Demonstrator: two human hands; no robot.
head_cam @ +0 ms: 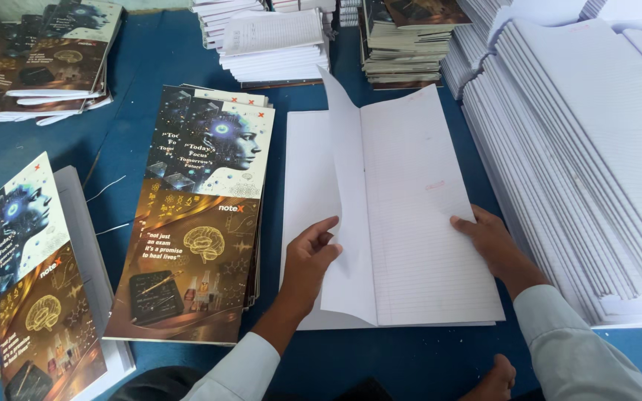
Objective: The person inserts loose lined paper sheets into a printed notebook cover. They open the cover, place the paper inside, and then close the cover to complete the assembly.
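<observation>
A set of white ruled sheets [417, 208] lies open on the blue table in the middle of the head view. My left hand [307, 260] holds the lifted left leaf [347, 215] at its lower edge, and that leaf stands up half folded over. My right hand [493, 241] rests flat on the right edge of the ruled sheets, pressing them down. A blank white sheet [302, 171] shows under the lifted leaf on the left.
A stack of printed covers [202, 215] lies left of the sheets, another stack [39, 289] at the near left. Tall piles of ruled paper [588, 148] fill the right side. More stacks [276, 41] and bound books [39, 59] stand at the back. A bare foot [493, 379] shows at the bottom.
</observation>
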